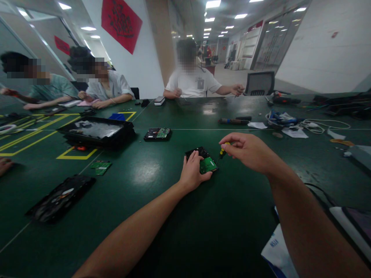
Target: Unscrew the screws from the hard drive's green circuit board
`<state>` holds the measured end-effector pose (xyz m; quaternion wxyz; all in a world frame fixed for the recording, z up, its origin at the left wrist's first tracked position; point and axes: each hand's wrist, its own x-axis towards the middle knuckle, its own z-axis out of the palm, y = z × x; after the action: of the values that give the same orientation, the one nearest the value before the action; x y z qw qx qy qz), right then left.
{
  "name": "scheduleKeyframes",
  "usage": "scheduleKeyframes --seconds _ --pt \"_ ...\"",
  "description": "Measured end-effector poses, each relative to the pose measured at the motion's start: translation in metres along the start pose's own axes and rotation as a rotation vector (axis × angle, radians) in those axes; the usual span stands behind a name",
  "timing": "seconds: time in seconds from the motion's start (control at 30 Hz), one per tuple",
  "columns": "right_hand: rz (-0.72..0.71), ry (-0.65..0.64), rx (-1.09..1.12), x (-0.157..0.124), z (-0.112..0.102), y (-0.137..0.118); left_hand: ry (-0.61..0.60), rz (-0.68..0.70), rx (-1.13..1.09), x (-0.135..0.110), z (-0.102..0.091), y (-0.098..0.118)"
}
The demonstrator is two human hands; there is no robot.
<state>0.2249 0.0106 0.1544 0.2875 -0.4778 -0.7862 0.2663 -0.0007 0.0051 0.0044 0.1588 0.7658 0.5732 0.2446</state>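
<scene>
A black hard drive (190, 154) with a green circuit board (208, 165) on its upper side lies on the dark green table. My left hand (193, 173) grips it, fingers across the top and thumb along the near edge. Pinched in my right hand (246, 150) is a small screwdriver (222, 152) with a yellow and black handle. Its thin shaft slants down toward the right edge of the board; whether the tip touches is too small to tell. Another hard drive (158, 134) rests farther back to the left.
At left lie a black drive-like casing (62, 199), loose green boards (101, 167) and a black tray (95, 129). Tools (234, 120), cables (319, 123) and papers (295, 132) occupy the right. A white and blue packet (279, 251) sits near my right forearm. Several people sit across the table.
</scene>
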Motion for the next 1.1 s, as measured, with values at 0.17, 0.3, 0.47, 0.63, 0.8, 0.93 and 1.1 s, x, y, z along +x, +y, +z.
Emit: scheduleKeyframes --seconds 0.17,0.3,0.47,0.63,0.8,0.93,1.1 --pt "-0.021 0.012 -0.055 -0.001 -0.002 0.003 0.016 0.002 -0.008 0.0 0.001 0.0" --pt "-0.023 0.021 -0.039 0.0 -0.002 0.002 0.019 0.0 -0.013 -0.001 0.002 0.0" --pt "0.007 0.034 -0.078 0.0 -0.001 -0.006 0.016 0.012 -0.014 -0.001 0.001 -0.001" --pt "0.053 0.02 -0.015 -0.002 -0.001 -0.008 0.01 0.004 -0.008 -0.001 0.002 -0.001" --pt "0.054 0.025 -0.052 -0.002 -0.002 -0.01 0.013 0.002 -0.008 -0.002 0.0 0.001" --pt "0.006 0.022 -0.115 -0.003 -0.003 -0.011 0.015 0.004 -0.014 -0.003 -0.001 0.002" --pt "0.016 0.035 -0.088 -0.002 -0.002 -0.008 0.016 0.007 -0.018 -0.003 0.0 0.001"
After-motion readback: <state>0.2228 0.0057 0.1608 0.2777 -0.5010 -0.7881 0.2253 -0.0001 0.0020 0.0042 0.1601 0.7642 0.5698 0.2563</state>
